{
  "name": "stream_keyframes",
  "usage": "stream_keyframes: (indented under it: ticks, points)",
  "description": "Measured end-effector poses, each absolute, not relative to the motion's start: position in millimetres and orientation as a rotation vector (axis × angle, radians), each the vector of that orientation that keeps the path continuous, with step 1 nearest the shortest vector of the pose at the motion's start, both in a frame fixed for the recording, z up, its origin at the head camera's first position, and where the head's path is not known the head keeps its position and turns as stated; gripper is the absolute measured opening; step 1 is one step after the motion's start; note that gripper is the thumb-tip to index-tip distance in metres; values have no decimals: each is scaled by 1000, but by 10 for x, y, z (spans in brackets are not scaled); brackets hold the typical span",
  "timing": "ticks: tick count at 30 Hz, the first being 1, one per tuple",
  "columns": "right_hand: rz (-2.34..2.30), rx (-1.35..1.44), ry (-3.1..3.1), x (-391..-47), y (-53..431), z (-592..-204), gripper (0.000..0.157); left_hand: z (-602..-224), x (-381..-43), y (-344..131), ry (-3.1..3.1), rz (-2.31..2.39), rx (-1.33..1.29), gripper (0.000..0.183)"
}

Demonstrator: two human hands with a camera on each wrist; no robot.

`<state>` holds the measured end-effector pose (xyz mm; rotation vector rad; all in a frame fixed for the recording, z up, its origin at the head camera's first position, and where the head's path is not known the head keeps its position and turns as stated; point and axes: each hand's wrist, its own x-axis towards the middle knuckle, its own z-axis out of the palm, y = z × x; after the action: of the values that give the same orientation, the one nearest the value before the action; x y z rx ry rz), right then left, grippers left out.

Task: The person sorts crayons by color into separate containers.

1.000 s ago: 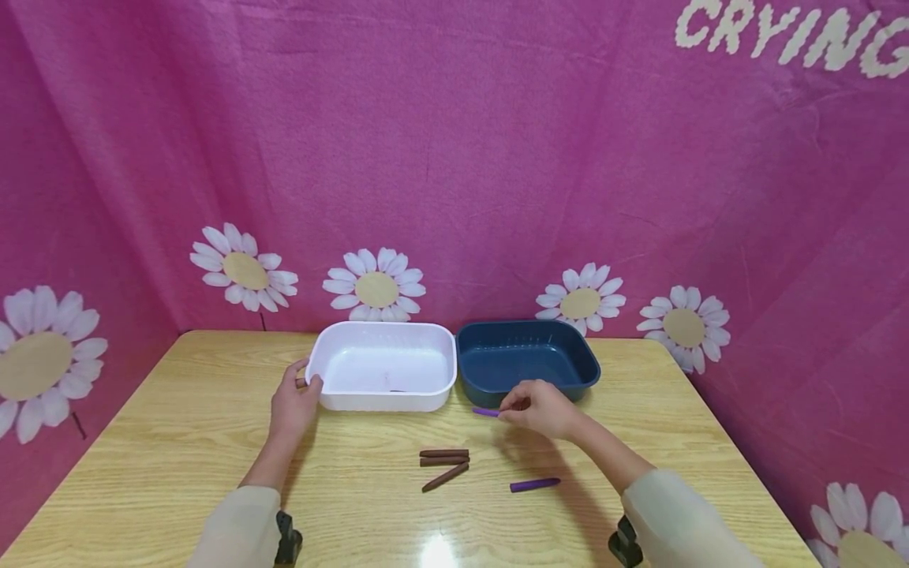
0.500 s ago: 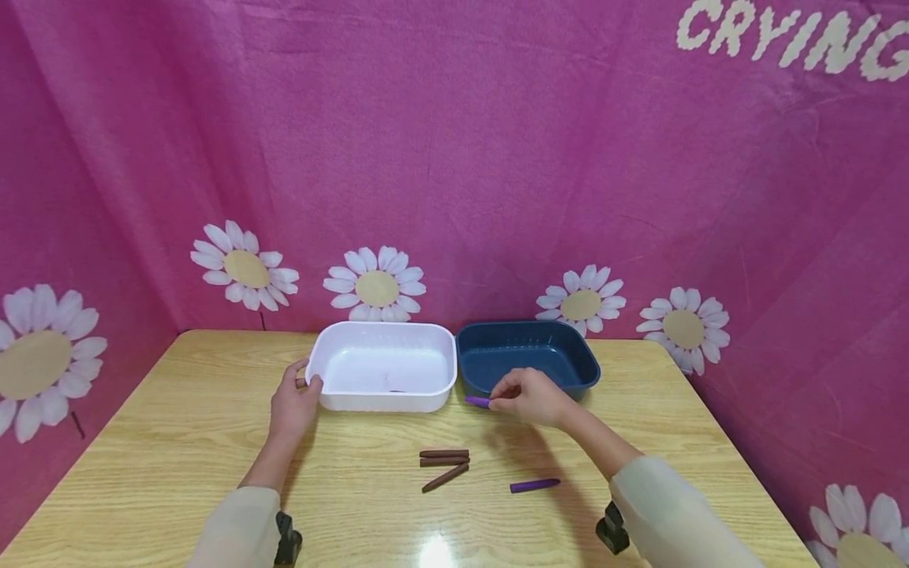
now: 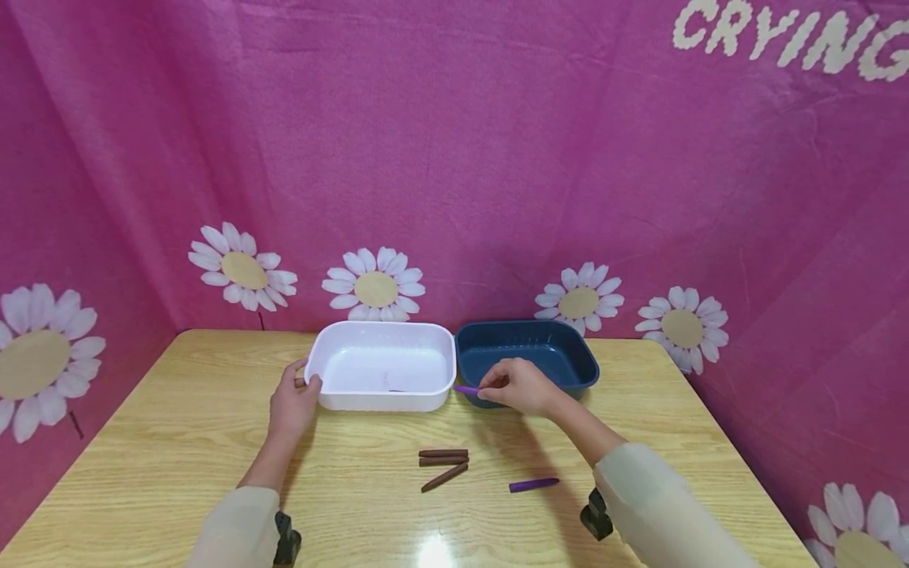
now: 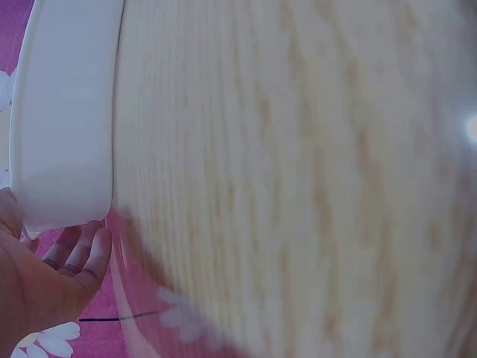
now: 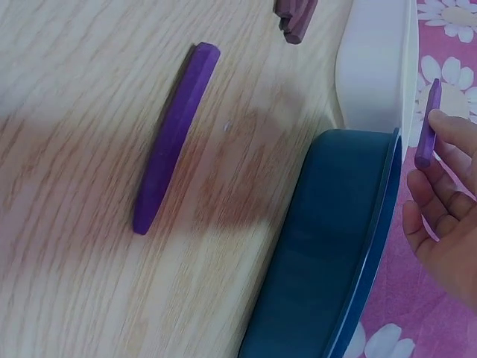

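My right hand (image 3: 521, 386) pinches a purple crayon (image 3: 465, 390) between thumb and fingers. It is above the near edge of the dark blue plastic basin (image 3: 490, 394), and the crayon's tip points left toward the white basin (image 3: 383, 402). In the right wrist view the held crayon (image 5: 428, 127) stands out past the basin rims. My left hand (image 3: 293, 402) grips the white basin's left end, thumb at the rim and fingers along the outer wall; the left wrist view shows those fingers (image 4: 95, 257) against the basin's end.
Three brown crayons (image 3: 443, 461) lie on the wooden table (image 3: 355, 505) in front of the basins. A second purple crayon (image 3: 534, 485) lies to their right. The basins stand side by side before a pink flowered cloth (image 3: 454, 173). Inside the white one a small dark sliver shows.
My right hand has risen and moved left with the purple crayon, from in front of the blue basin to over its near rim. My left hand has stayed put.
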<state>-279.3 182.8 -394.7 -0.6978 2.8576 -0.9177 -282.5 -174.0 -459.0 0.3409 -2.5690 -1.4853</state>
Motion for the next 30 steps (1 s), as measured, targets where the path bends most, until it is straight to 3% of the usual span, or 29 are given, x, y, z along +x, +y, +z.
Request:
stream_keyframes:
  ticks: [30]
  points:
    - [-994,-696,2854,-3012,1322,-3946,13,-4598,-2823,-1738,-2562,-1485,339,52]
